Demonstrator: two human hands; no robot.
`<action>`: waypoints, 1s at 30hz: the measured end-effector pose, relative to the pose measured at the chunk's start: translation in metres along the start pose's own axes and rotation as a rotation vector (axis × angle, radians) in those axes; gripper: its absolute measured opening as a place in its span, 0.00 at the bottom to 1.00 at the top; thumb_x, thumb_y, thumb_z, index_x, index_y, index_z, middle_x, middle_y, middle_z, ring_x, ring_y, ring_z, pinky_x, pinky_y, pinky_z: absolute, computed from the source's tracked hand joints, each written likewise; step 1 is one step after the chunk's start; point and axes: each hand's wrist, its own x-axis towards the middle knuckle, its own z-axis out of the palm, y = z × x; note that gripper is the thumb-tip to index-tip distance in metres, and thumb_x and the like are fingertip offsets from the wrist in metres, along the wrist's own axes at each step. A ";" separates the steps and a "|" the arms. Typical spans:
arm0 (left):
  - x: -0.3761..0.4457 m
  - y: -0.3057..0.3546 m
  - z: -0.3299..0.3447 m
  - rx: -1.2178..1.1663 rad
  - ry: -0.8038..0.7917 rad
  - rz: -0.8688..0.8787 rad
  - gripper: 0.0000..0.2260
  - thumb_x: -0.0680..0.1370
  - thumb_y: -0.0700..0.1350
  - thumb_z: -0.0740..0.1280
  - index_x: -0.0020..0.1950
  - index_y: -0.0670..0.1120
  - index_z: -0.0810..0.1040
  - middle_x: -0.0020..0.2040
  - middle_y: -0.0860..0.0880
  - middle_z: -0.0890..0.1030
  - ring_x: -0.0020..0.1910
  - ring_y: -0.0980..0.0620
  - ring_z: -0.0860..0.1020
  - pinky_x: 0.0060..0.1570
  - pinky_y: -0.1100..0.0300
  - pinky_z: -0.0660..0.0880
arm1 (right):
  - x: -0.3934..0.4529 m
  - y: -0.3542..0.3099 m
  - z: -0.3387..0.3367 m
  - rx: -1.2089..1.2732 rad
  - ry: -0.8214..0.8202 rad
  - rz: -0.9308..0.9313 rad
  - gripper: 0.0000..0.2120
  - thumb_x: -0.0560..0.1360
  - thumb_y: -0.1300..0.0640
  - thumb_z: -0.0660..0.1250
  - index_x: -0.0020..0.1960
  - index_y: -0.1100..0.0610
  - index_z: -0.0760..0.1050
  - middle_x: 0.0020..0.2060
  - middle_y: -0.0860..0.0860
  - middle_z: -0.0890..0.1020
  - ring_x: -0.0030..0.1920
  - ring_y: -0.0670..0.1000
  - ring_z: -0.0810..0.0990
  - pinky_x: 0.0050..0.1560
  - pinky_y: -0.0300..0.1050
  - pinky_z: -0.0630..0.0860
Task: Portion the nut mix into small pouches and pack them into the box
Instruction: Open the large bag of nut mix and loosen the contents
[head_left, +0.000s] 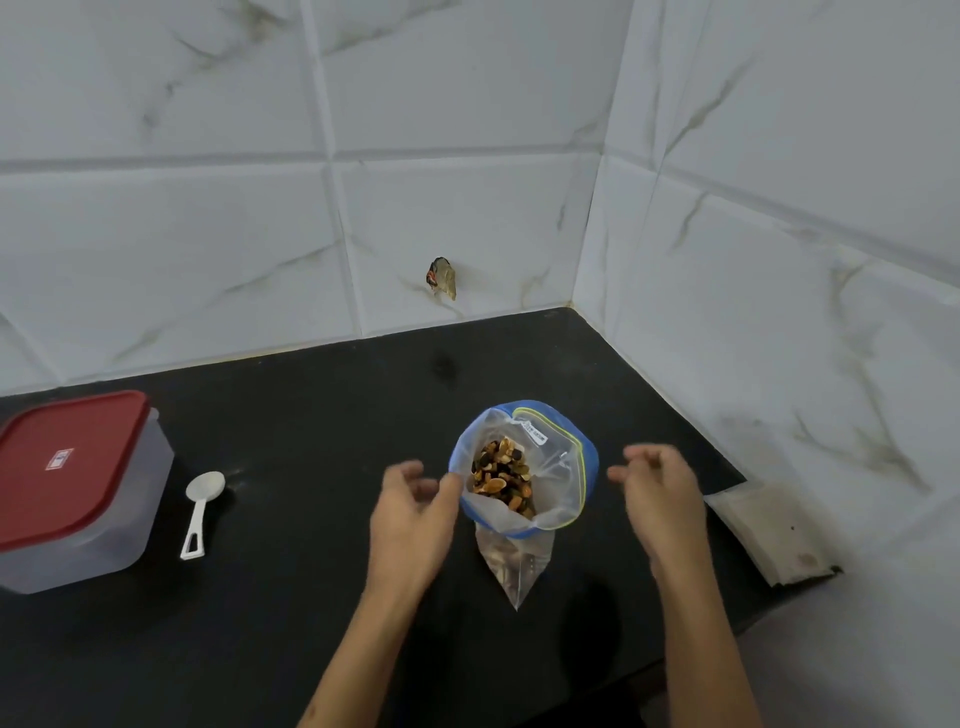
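Stood upright at mid-table, a clear zip bag (524, 467) with its blue-edged mouth rolled back into a wide cuff, apparently to keep it open and steady; nut mix (501, 475) heaped inside, in plain sight. Left hand (410, 512) just beside the cuff's left rim, fingers loosely curled, thumb touching or nearly touching the plastic, nothing held in the grip. Right hand (660, 493) a little apart on the bag's right, fingers bent and gathered, grip likewise empty. Set within reach at left, a white scoop (202, 512) flat on the black table (311, 415), and further left a lidded box (78, 488), red lid still on. At the right edge, pale flat packets (763, 530), possibly the small pouches. Portioning seemingly not yet begun.
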 end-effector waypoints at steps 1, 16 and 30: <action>0.005 0.006 -0.003 0.040 0.063 0.087 0.23 0.76 0.52 0.69 0.67 0.45 0.70 0.52 0.52 0.76 0.50 0.56 0.75 0.47 0.61 0.74 | 0.001 -0.008 -0.001 -0.021 0.070 -0.117 0.08 0.78 0.58 0.60 0.55 0.53 0.74 0.46 0.49 0.81 0.43 0.45 0.75 0.47 0.43 0.70; 0.066 0.049 0.025 0.479 -0.019 0.428 0.06 0.78 0.45 0.68 0.51 0.46 0.84 0.42 0.52 0.81 0.38 0.59 0.78 0.36 0.67 0.75 | 0.034 -0.058 0.041 -0.739 -0.201 -0.565 0.09 0.79 0.54 0.62 0.55 0.50 0.79 0.47 0.48 0.82 0.46 0.49 0.79 0.49 0.47 0.77; 0.078 0.054 0.023 0.322 -0.160 0.307 0.13 0.78 0.48 0.67 0.40 0.40 0.82 0.34 0.48 0.77 0.33 0.51 0.76 0.36 0.60 0.74 | 0.049 -0.060 0.056 -0.653 -0.348 -0.576 0.08 0.78 0.52 0.63 0.53 0.51 0.79 0.46 0.49 0.81 0.45 0.47 0.78 0.43 0.41 0.74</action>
